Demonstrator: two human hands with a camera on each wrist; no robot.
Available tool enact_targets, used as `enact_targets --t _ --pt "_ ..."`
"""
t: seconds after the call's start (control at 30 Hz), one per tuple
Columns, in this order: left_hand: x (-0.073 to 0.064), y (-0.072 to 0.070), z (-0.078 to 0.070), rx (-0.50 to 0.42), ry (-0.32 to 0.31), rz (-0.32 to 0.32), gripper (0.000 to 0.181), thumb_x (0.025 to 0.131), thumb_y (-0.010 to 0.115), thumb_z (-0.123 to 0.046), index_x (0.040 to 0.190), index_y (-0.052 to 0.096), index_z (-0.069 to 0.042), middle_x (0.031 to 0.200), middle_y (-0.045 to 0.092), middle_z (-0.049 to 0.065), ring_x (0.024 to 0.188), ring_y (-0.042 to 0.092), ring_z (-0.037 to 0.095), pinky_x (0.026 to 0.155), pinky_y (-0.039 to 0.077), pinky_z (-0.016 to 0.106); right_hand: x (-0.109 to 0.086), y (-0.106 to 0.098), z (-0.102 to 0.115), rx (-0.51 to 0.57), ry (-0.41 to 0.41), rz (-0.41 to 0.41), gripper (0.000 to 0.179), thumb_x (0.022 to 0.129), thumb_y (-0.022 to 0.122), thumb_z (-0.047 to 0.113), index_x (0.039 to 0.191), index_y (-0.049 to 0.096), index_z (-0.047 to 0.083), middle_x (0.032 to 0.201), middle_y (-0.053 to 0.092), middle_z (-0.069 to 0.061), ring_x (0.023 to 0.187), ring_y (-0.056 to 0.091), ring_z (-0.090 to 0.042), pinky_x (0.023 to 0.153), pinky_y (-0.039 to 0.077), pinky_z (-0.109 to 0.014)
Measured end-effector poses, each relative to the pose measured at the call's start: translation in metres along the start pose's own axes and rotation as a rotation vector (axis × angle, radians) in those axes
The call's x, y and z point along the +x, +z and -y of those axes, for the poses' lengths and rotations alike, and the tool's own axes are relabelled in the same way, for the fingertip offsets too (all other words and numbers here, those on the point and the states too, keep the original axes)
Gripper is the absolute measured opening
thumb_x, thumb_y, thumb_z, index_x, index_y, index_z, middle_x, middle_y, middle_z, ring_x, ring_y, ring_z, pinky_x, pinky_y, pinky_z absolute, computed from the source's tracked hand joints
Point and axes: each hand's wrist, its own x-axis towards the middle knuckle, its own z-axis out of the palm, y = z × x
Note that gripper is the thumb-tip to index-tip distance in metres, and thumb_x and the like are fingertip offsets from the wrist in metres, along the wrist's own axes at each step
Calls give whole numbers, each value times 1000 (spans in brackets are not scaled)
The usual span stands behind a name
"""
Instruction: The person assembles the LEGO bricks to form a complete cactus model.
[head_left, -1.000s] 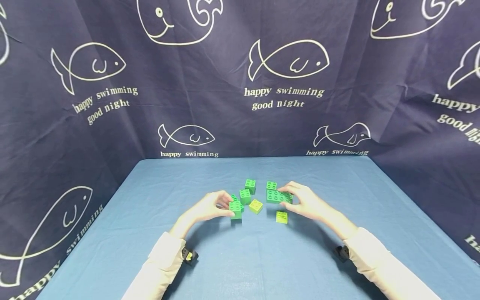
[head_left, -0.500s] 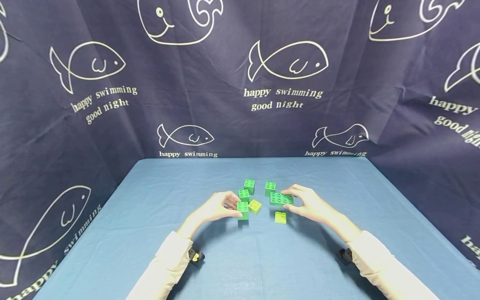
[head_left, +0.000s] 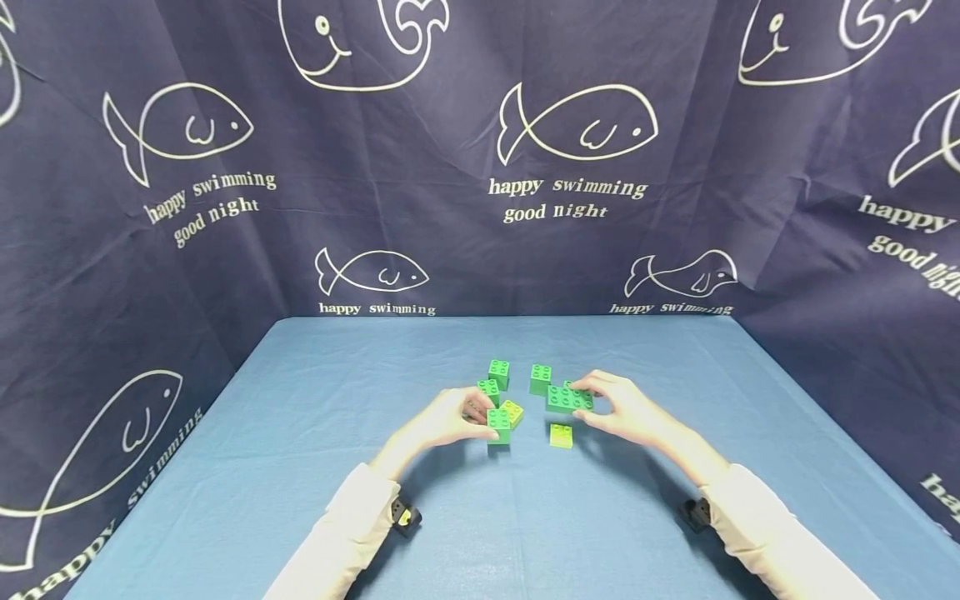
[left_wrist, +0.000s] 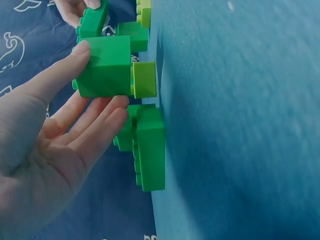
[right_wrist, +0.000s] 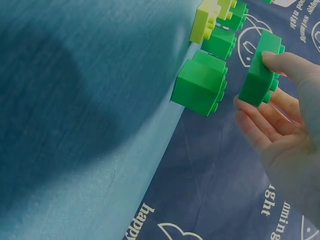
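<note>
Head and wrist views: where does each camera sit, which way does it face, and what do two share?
Head: on the person's head, facing forward and down over the table; left hand, right hand and sleeves show.
Left wrist: on that wrist, facing the square green block the left hand pinches; part of the right hand shows at the top.
Right wrist: on that wrist, facing the long green block; the right hand holding it shows.
Shared: head and left wrist both show both held blocks.

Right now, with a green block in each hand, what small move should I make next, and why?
I'd probably bring the small green block in your left hand over the long green block in your right hand: both are held above the blue table, studs up, with a gap between them.
</note>
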Motion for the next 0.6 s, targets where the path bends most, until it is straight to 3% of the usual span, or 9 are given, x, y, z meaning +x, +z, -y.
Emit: enact_targets --t 0.3,0.6 --pt "1 11 -3 9 5 17 38 72 81 -16 99 60 -1 90 66 8 82 67 18 70 53 15 -5 0 -2 5 17 26 33 73 76 8 103 65 1 95 65 -7 81 60 -14 73 53 -32" --pt "1 13 -2 38 8 36 37 73 80 -16 99 59 -1 91 65 9 84 67 20 71 53 16 -6 -1 0 22 16 33 31 73 75 7 103 65 1 94 65 -6 80 59 -14 72 53 -34"
